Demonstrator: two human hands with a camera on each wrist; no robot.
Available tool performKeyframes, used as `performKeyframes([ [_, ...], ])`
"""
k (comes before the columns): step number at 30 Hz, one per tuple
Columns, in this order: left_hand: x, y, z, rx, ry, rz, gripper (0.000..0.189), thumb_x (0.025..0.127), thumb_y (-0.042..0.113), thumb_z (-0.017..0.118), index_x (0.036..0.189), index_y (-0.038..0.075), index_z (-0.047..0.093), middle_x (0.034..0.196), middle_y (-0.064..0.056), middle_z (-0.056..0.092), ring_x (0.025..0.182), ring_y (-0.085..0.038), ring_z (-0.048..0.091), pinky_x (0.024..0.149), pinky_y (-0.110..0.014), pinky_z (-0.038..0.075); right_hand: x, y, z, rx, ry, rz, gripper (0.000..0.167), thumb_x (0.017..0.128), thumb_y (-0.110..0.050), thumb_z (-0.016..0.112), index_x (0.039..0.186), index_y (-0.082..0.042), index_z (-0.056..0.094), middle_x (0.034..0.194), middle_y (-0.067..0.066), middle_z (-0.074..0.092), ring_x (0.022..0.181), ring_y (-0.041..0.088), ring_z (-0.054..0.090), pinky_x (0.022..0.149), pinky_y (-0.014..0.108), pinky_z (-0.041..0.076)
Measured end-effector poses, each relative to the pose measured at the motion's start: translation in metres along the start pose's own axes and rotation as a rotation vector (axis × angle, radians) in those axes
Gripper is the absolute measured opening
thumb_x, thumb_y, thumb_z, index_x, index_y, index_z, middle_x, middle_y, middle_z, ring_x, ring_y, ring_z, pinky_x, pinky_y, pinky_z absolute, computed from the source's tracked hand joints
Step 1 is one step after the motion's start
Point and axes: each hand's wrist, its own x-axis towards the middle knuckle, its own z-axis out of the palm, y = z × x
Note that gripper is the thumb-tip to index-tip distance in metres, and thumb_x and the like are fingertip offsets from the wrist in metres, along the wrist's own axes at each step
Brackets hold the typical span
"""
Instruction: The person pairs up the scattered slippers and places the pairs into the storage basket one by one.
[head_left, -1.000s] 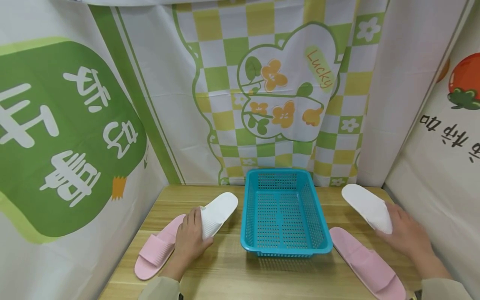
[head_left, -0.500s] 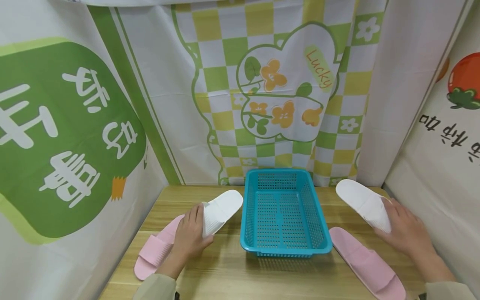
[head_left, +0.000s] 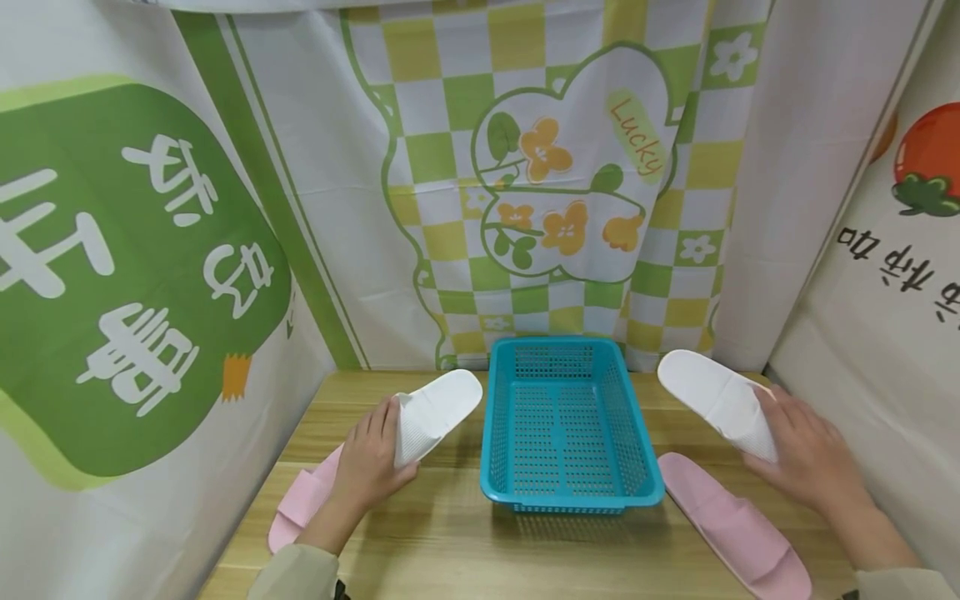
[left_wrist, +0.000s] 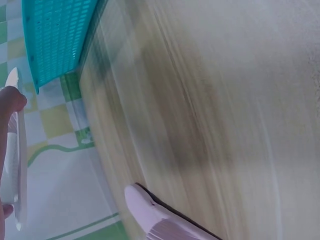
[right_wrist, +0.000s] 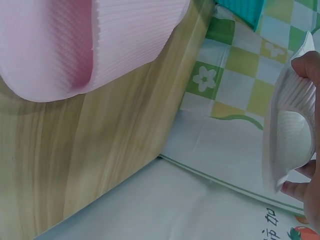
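My left hand [head_left: 369, 457] grips a white slipper [head_left: 447, 402] by its strap end, toe pointing up and right toward the basket. In the left wrist view that slipper [left_wrist: 22, 165] shows edge-on, held clear of the wooden table. On the other side, my right hand [head_left: 808, 454] holds a second white slipper [head_left: 697, 385], its toe pointing up and left; thumb and fingers clasp its sides in the right wrist view. Below my left forearm lies a pink slipper [head_left: 302, 504], partly hidden. Another pink slipper [head_left: 738, 529] lies left of my right arm.
A turquoise plastic basket [head_left: 558, 492] with perforated walls stands between the hands, nothing inside it. The wooden table [head_left: 435, 558] ends at a checkered cloth [head_left: 450, 242] behind. Printed cloths hang at both sides, with the green-lettered one [head_left: 225, 358] on the left.
Both white slippers have risen. The right one has shifted left toward the basket, while the left hand has moved slightly up and left, covering more of the pink slipper.
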Motion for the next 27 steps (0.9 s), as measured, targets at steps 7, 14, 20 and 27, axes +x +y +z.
performKeyframes([
  [7,0.008,0.002,-0.003,0.014,0.022,0.038,0.102,0.054,0.040,0.080,0.133,-0.014,0.045,0.125,-0.029,0.054,0.101,-0.045,0.057,0.072,-0.055,0.051,0.005,-0.008,-0.004,-0.011,0.040,-0.047,0.098,0.056,-0.032,0.075,0.142,-0.002,0.038,0.130,0.030,0.047,0.110,0.048,0.047,0.078,0.064,0.042],
  [14,0.012,0.004,-0.002,0.027,0.014,0.056,0.102,0.053,0.042,0.080,0.133,-0.013,0.047,0.125,-0.028,0.054,0.100,-0.044,0.056,0.075,-0.054,0.050,0.008,-0.010,-0.002,-0.003,0.090,-0.099,0.092,0.062,-0.044,0.067,0.140,-0.001,0.042,0.129,0.028,0.048,0.108,0.048,0.050,0.076,0.062,0.043],
  [20,0.016,0.005,-0.003,0.029,0.006,0.070,0.103,0.054,0.042,0.080,0.135,-0.011,0.045,0.127,-0.027,0.053,0.101,-0.043,0.057,0.076,-0.054,0.050,0.013,-0.016,-0.004,0.011,0.127,-0.132,0.089,0.068,-0.051,0.058,0.140,-0.001,0.043,0.130,0.025,0.049,0.109,0.047,0.050,0.075,0.062,0.043],
  [27,0.024,0.008,-0.005,0.037,0.015,0.093,0.103,0.053,0.042,0.079,0.135,-0.011,0.046,0.127,-0.027,0.054,0.101,-0.043,0.056,0.075,-0.053,0.050,0.020,-0.026,-0.007,-0.018,0.200,-0.195,0.083,0.081,-0.059,0.039,0.135,0.003,0.047,0.128,0.027,0.051,0.109,0.047,0.051,0.073,0.062,0.045],
])
